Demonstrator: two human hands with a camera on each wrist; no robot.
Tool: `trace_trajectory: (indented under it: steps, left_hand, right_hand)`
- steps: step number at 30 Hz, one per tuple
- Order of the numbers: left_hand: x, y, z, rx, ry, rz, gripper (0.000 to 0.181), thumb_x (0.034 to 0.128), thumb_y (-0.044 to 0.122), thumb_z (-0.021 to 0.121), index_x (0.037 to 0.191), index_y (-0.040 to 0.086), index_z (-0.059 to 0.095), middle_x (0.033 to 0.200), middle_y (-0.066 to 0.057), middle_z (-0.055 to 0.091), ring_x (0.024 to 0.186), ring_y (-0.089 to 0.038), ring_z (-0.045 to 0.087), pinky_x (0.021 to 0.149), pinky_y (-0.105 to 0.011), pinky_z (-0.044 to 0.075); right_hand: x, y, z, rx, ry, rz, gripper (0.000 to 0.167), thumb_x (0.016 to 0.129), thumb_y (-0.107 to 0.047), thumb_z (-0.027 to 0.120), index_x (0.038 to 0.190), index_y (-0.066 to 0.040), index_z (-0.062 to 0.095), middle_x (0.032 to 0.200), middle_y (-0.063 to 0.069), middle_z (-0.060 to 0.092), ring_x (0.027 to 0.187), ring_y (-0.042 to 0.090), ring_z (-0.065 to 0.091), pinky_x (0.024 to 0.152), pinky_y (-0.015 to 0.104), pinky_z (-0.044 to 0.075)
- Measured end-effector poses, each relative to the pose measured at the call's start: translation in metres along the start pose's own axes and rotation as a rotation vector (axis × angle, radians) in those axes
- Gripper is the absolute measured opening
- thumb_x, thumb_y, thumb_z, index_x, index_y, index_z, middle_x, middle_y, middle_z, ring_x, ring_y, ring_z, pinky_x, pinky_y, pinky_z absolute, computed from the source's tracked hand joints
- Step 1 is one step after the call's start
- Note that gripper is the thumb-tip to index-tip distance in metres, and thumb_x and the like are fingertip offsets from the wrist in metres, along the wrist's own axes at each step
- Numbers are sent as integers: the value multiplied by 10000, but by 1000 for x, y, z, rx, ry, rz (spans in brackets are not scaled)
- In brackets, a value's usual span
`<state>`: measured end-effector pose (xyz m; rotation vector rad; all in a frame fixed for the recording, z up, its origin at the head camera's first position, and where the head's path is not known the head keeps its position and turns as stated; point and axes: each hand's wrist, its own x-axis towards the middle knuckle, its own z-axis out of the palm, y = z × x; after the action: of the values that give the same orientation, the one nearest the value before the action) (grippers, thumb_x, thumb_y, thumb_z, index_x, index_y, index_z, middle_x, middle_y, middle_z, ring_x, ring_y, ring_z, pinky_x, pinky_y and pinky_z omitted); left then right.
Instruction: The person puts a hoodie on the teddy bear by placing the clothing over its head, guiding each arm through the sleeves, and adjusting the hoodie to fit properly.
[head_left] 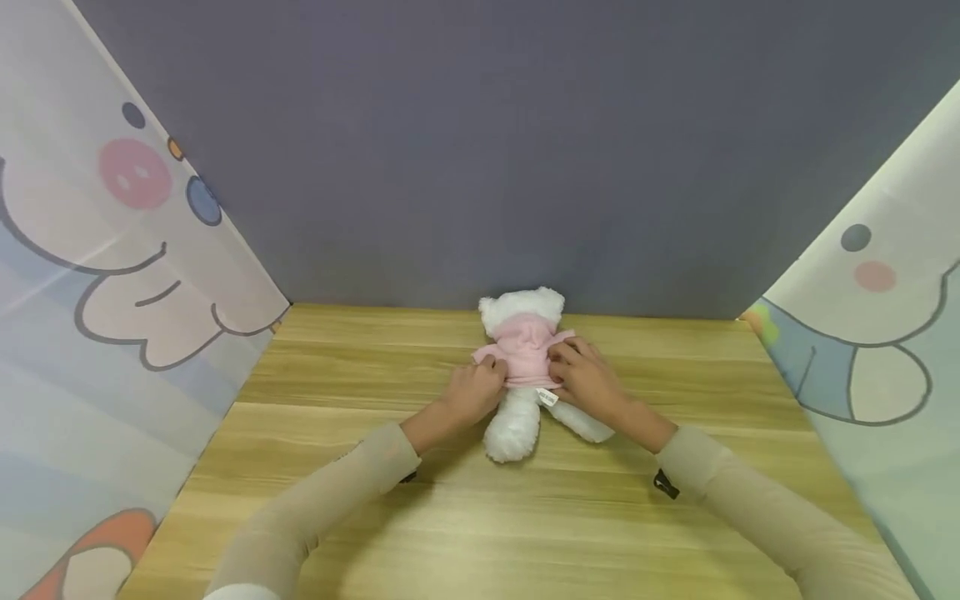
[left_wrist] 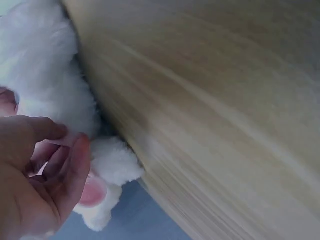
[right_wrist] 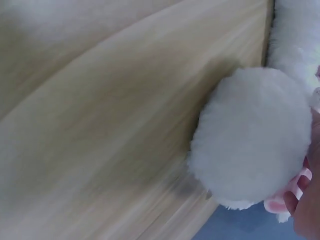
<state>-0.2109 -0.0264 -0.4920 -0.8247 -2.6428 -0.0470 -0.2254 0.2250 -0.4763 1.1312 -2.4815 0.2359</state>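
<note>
Dark grey wall (head_left: 525,150) backs a wood-grain table (head_left: 487,533) where, from where I stand, a white plush toy (head_left: 512,429) lies at the far side, head toward the wall. Around its torso sits a pink shirt (head_left: 527,362) — the closest thing to a container in sight, head and legs outside it. At either side of the shirt, a person's left hand (head_left: 475,392) and right hand (head_left: 591,385) each appear to pinch cloth between curled fingers and thumb. Settling the shirt looks like the step in hand; the next move seems to call for an even, gentle tug — clear of the white tag (head_left: 548,397) below the hem. Cartoon-printed panels (head_left: 60,208) flank the table.
</note>
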Motion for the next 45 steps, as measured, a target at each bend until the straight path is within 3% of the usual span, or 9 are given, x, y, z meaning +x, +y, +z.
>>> trace_trajectory:
  steps: [10, 13, 18, 22, 28, 31, 37, 41, 45]
  left_hand:
    - [-21, -10, -1, -153, 42, 193, 109, 953, 165, 679, 1043, 115, 640, 999, -38, 586, 533, -94, 499, 398, -236, 386]
    - [-10, -16, -19, -255, 76, 160, 72, 954, 113, 680, 1026, 109, 685, 966, -22, 663, 697, -147, 600, 531, -264, 497]
    - [33, -28, -44, -329, 175, 66, 169, 962, 97, 688, 1124, 51, 672, 1075, -103, 707, 1018, -297, 632, 921, -400, 503]
    - [71, -40, -45, -362, 12, 1, 328, 1002, 181, 658, 1282, 23, 589, 1238, -151, 620, 1169, -316, 549, 1043, -430, 411]
    - [104, -53, -30, -405, -185, 10, 251, 1063, 222, 542, 1221, 34, 598, 1137, -140, 599, 1024, -291, 581, 879, -385, 494]
    - [113, -57, -23, -395, -214, 57, 193, 1084, 214, 481, 1155, 62, 578, 1062, -122, 596, 940, -262, 587, 788, -359, 505]
    - [122, -64, -19, -581, -259, -41, 126, 1069, 243, 482, 1071, 138, 551, 1014, -55, 605, 916, -205, 565, 766, -326, 502]
    - [123, -65, -20, -605, -293, -10, 171, 1065, 273, 524, 1070, 114, 587, 1002, -65, 623, 910, -202, 560, 785, -331, 487]
    - [121, -68, -26, -632, -353, -7, 252, 1094, 244, 461, 1155, 95, 655, 1015, -71, 652, 907, -192, 583, 817, -332, 492]
  right_hand:
    - [-17, 3, -9, 84, 41, -27, 161, 846, -171, 826, 974, -115, 746, 1149, 126, 614, 1105, 339, 525, 986, 501, 440]
    - [-17, -1, -14, 63, 33, -23, 196, 856, -164, 821, 1026, -114, 739, 1143, 117, 605, 1087, 310, 529, 960, 465, 463]
    - [-4, -15, -23, 3, 25, -64, 323, 865, -135, 801, 1160, -78, 685, 1180, 101, 606, 1104, 294, 559, 965, 434, 479]
    - [12, -32, -29, -52, 23, -73, 364, 914, -154, 736, 1253, -61, 641, 1225, 91, 615, 1141, 290, 565, 986, 423, 482]
    - [28, -50, -18, -129, -19, 0, 304, 919, -174, 741, 1202, -108, 653, 1185, 46, 640, 1080, 247, 566, 862, 382, 495]
    - [31, -51, -12, -81, -45, -1, 279, 883, -152, 786, 1131, -104, 666, 1088, 28, 653, 978, 206, 614, 812, 327, 525]
    - [34, -41, -21, 139, -134, -55, 124, 867, -37, 784, 915, -95, 687, 868, -12, 621, 723, 120, 611, 640, 235, 525]
    - [31, -36, -29, 92, -230, -84, 102, 894, -50, 753, 889, -114, 673, 837, -23, 599, 671, 94, 565, 579, 219, 486]
    - [30, -46, -42, 25, -319, 72, 91, 939, -142, 728, 926, -113, 642, 850, -4, 619, 692, 138, 606, 575, 277, 513]
